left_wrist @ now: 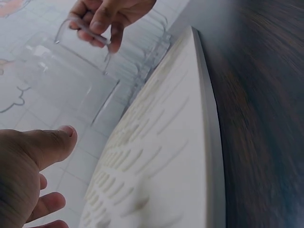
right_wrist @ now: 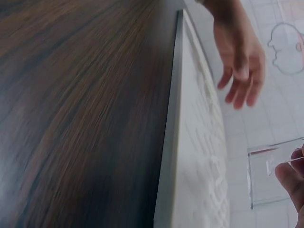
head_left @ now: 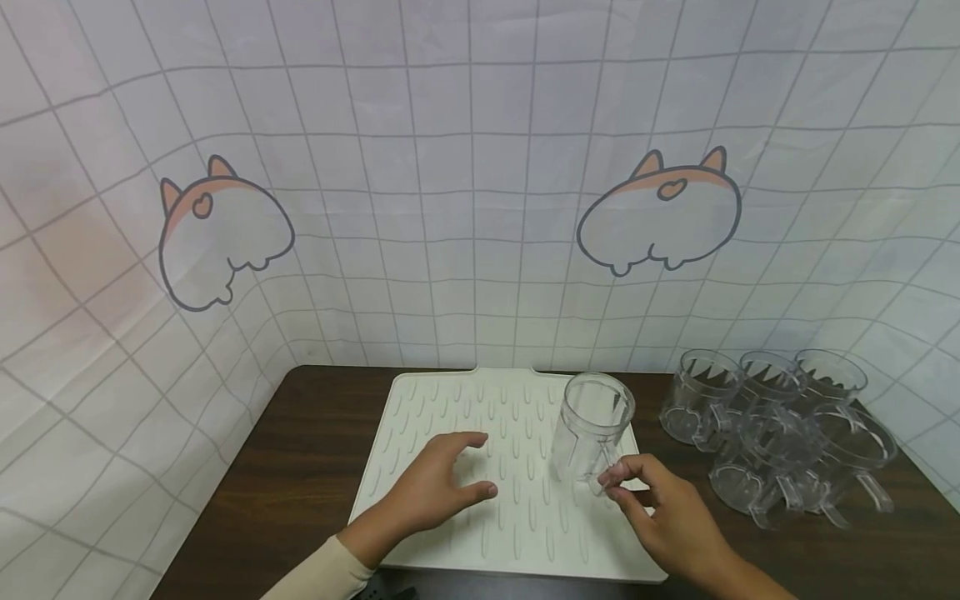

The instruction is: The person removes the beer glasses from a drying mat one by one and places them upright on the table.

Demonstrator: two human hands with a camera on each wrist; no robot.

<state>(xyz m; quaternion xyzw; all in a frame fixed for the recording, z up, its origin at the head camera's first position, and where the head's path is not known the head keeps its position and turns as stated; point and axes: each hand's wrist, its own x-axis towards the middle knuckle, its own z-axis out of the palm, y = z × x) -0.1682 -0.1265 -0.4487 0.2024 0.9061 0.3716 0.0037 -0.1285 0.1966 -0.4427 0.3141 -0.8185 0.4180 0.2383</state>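
A clear mug stands upright over the right half of a white ridged draining mat. In the left wrist view a gap shows between the mug and the mat. My right hand pinches the mug's handle between thumb and fingers, on the near right side. To the left, my left hand hovers over the mat, thumb and fingers spread apart, holding nothing. The right wrist view catches only the fingers of my right hand at its edge, with part of the mug.
Several more clear mugs cluster to the right of the mat on the dark wooden table. A white grid-patterned curtain with cartoon drawings encloses the back and sides. Below the mat's near edge a dark object is partly visible.
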